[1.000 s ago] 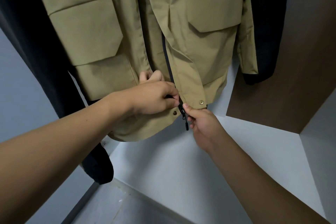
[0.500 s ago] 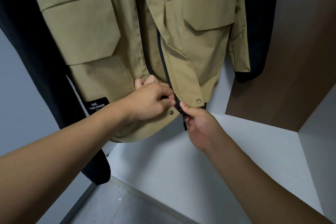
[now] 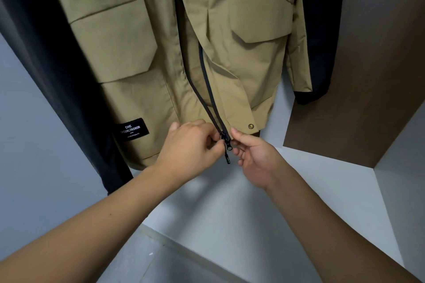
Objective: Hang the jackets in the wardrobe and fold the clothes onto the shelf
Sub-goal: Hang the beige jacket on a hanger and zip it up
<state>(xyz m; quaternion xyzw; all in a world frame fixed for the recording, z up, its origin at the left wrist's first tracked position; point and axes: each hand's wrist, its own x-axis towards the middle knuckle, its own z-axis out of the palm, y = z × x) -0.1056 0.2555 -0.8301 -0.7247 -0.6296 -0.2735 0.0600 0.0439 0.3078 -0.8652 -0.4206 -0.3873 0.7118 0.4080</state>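
Note:
A khaki jacket (image 3: 128,53) with flap pockets hangs in the wardrobe, its black zipper (image 3: 208,89) unfastened along the front. My left hand (image 3: 190,145) pinches the left front panel's hem at the zipper's bottom end. My right hand (image 3: 253,156) pinches the right panel's hem just beside the black zipper slider (image 3: 227,143), whose pull tab dangles between my hands. The two zipper tapes meet at the slider. A black label (image 3: 132,131) is sewn near the left hem.
Dark garments hang on either side: one on the left (image 3: 57,76), one at the right behind the khaki sleeve (image 3: 322,30). A brown wardrobe panel (image 3: 368,76) stands at the right. The white wardrobe floor (image 3: 230,209) lies below.
The hem has lowered in view and both zipper tapes are now exposed, meeting at the slider. My hands have drawn closer together at the bottom of the zipper.

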